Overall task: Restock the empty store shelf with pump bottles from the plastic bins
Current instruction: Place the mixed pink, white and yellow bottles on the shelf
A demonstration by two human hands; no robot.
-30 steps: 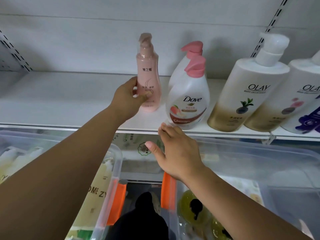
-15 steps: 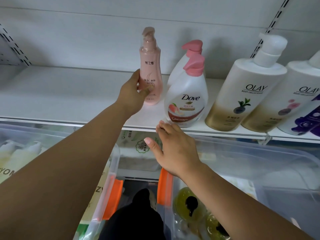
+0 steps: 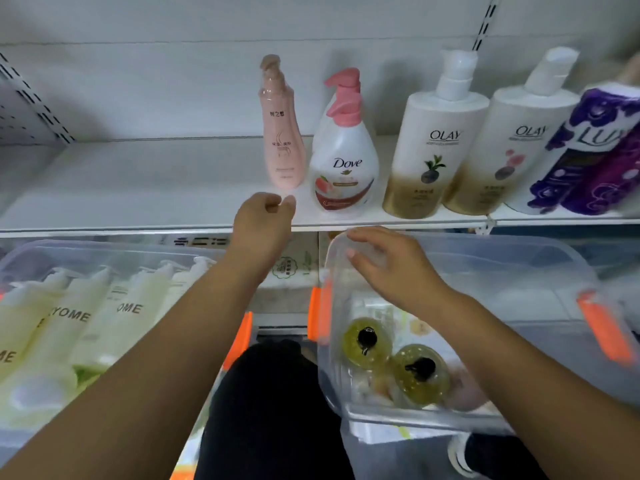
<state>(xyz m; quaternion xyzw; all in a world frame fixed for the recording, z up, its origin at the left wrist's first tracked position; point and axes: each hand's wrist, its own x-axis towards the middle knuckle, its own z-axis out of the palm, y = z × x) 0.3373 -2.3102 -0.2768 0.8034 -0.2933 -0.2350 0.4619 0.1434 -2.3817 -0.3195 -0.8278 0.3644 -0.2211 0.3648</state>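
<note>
A slim pink pump bottle (image 3: 281, 133) stands upright on the white shelf (image 3: 138, 188), just left of a white Dove bottle (image 3: 343, 168) with a pink pump. My left hand (image 3: 263, 223) hovers at the shelf's front edge below the pink bottle, fingers loosely curled, holding nothing. My right hand (image 3: 391, 265) is spread over the near left corner of the right clear bin (image 3: 519, 258), empty. That bin holds two yellow-green bottles (image 3: 367, 341) with black pumps. The left clear bin (image 3: 104, 251) holds several cream pump bottles (image 3: 69, 320).
Two white-and-gold Olay bottles (image 3: 436, 147) and purple Lux bottles (image 3: 588, 150) fill the shelf to the right. The shelf left of the pink bottle is bare. Both bins have orange latches (image 3: 602, 330). My dark-clothed knee (image 3: 270, 403) sits between the bins.
My left hand let go of the pink bottle and drew back to the shelf edge. My right hand dropped from the shelf edge to over the right bin. The view tilted down.
</note>
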